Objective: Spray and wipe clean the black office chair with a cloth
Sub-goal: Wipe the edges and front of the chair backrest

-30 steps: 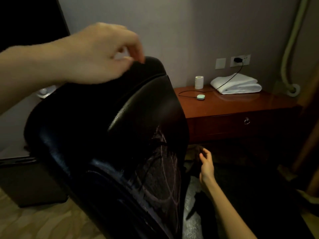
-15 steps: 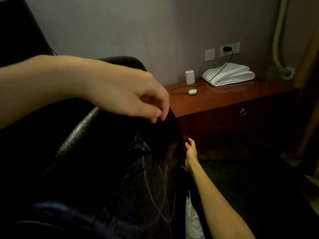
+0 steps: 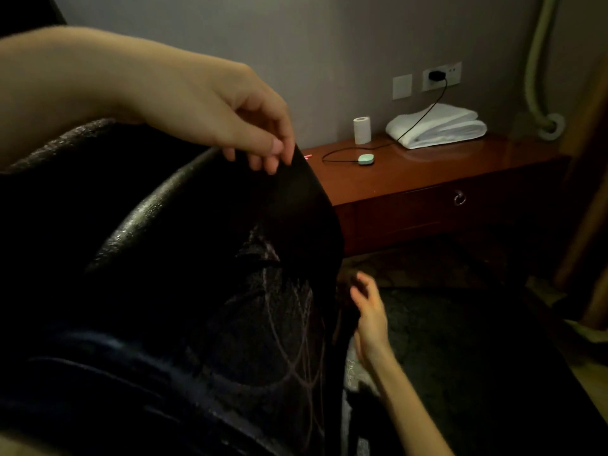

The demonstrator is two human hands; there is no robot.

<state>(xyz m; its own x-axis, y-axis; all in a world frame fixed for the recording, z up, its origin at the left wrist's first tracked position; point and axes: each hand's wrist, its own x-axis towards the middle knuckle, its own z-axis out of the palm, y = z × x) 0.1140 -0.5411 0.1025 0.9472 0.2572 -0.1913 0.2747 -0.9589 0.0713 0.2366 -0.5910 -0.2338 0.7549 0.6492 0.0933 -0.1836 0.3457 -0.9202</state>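
The black office chair (image 3: pixel 197 274) fills most of my view. Its back is tilted toward me, and its long axis runs from the top rim at upper centre down to the lower left of my view. Pale scuff lines cross the middle of the panel. Behind it and to the right, the wooden worktop (image 3: pixel 427 172) stands against the wall, well apart from both hands. A folded white towel (image 3: pixel 437 126) lies on it. I see no spray bottle, and I cannot tell whether that towel is the cloth meant for wiping. My left hand (image 3: pixel 210 103) is the higher of my hands and the one on the chair, its curled fingertips (image 3: pixel 269 159) pinching the top rim. My right hand (image 3: pixel 370 311) is lower, just beside the chair's right edge. Its fingers are loosely spread and hold nothing, and blur hides whether they touch the edge. As I judge it, the right hand is free and nearer the worktop, so it would do any fetching while the left steadies the tilt. A small white roll (image 3: pixel 362 130) and a little green device (image 3: pixel 366 159) on a cable also sit on the worktop.
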